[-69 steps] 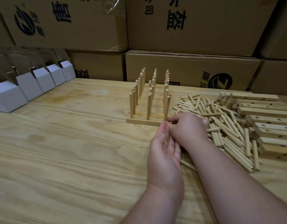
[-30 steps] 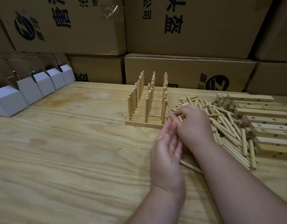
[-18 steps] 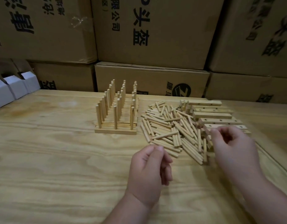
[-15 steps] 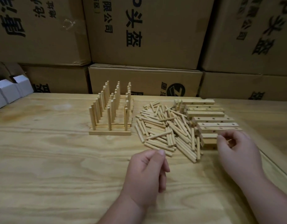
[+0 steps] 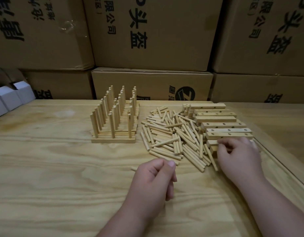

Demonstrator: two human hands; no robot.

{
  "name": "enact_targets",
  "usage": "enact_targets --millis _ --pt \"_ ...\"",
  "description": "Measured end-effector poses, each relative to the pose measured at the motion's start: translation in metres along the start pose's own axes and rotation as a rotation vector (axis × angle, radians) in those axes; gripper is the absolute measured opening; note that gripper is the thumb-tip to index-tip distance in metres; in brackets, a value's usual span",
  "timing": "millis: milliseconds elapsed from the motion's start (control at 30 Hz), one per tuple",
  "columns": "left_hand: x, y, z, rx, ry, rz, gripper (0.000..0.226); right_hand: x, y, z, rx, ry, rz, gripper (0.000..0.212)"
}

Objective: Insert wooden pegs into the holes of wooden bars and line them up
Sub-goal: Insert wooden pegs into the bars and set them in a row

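A: What's diff vs. earlier?
B: Right hand (image 5: 238, 156) leaves the left, crosses the loose pegs (image 5: 173, 139), now on the nearest empty bar (image 5: 212, 142).
A: Left hand (image 5: 153, 182)?
B: Fingers now curled, sits back nearer the counter's front edge.

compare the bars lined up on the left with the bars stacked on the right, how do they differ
The lined-up bars each carry three upright pegs; the stacked bars show empty holes. The lined-up bars sit in a tidy row left of the loose pegs; the stacked bars lie in a rougher pile to their right, where the right hand reaches the nearest one. Both sets are pale wood, lying crosswise on the table.
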State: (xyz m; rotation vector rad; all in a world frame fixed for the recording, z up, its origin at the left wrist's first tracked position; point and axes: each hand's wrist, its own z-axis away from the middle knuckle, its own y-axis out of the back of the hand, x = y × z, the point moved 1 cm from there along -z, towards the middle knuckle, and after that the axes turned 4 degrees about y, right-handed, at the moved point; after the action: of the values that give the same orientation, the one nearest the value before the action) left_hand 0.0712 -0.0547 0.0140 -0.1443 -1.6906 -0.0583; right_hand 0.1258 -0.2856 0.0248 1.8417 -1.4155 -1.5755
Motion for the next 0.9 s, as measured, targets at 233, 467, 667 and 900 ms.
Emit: enact_targets --millis 233,467,667,900 --pt "-0.001 0.002 -0.003 0.015 0.003 0.034 0.038 -0.016 -0.007 0.007 -0.149 0.015 0.166 0.033" --pt "0.001 0.003 -0.001 0.002 -0.035 -0.039 0.043 -0.014 -0.007 0.007 -0.139 0.052 0.228 0.031" --pt "-0.001 0.004 -0.001 0.251 -0.146 -0.199 0.045 -0.013 -0.007 0.006 -0.087 0.109 0.265 0.037" --pt "-0.005 0.007 -0.002 0.391 -0.129 -0.610 0.024 -0.011 -0.005 0.004 -0.062 0.115 0.295 0.026"
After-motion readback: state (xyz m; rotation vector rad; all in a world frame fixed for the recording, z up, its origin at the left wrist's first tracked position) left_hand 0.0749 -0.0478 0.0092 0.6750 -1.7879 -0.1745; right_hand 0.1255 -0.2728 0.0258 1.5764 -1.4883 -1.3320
